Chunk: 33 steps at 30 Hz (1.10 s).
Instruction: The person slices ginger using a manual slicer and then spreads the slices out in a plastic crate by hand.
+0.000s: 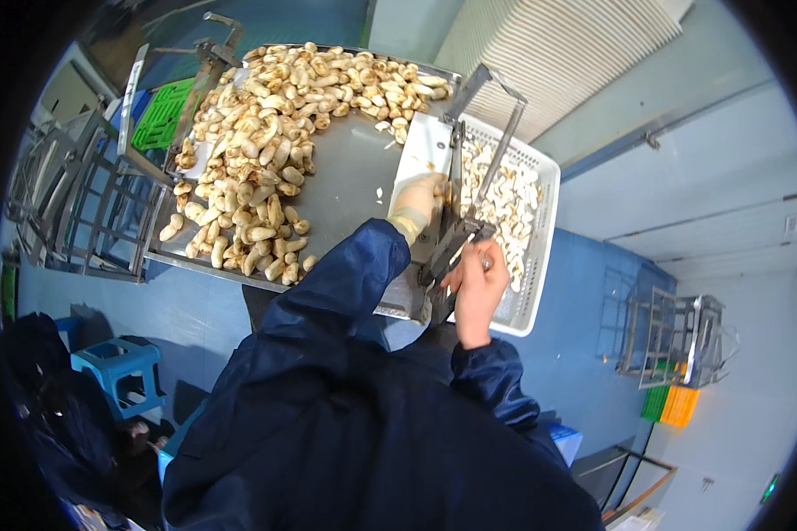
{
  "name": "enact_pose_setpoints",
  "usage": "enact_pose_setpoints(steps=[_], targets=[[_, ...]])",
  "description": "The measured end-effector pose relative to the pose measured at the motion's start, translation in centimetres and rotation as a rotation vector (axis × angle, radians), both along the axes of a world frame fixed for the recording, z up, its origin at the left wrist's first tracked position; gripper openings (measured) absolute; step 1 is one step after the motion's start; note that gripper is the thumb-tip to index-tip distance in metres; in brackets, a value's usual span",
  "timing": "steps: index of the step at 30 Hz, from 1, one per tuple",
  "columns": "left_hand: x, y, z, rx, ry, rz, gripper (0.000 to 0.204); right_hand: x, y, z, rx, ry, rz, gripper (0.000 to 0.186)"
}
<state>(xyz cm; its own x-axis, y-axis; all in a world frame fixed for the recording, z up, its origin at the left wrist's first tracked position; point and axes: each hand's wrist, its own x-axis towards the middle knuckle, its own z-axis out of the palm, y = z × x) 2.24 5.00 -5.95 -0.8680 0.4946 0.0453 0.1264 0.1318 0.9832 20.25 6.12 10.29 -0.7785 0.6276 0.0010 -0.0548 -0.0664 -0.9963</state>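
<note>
Even, cool overhead light, soft shadows; fisheye bends edges into a black rim, slight blur.

Blue floor (pixel 584 292), blue plastic stool (pixel 115 363), metal racks (pixel 673 341) beside pale wall (pixel 735 159)

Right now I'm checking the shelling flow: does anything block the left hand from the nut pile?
Nothing visible does. The left hand rests by the cutter; bare tray lies between it and the nut pile.

Nut-shelling plant — heaped nuts (pixel 257 159), steel table (pixel 345 177)
</note>
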Motion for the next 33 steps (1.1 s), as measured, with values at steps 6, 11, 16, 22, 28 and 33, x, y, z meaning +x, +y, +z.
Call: enact_pose_setpoints(steps=[6, 11, 16, 22, 28, 33], targets=[[0.6, 0.8, 1.9, -0.137, 0.175, -0.005, 0.044, 2.2, 0.0, -8.7, 0.064, 0.010, -0.070, 0.013], [-1.7, 0.6, -0.9, 0.139, -0.031, -0.035, 0.034, 1.7, -1.0, -7.1, 0.203, -0.005, -0.107, 0.012], [-0.5, 0.2, 4.9, 0.355, -0.340, -0.285, 0.038, 1.9, -0.2, -6.2, 0.266, 0.036, -0.150, 0.010], [0.9, -0.1, 10.4, 0.206, -0.197, -0.263, 0.035, 2.2, 0.9, -4.5, 0.248, -0.024, -0.089, 0.014], [-3.3, -1.8, 5.7, -0.249, 0.544, 0.107, 0.041, 2.0, 2.3, -2.4, 0.255, 0.125, 0.091, 0.013], [-2.4, -0.9, 2.2, -0.532, 0.889, 0.161, 0.048, 1.7, 7.3, -3.2, 0.153, 0.129, 0.123, 0.027]])
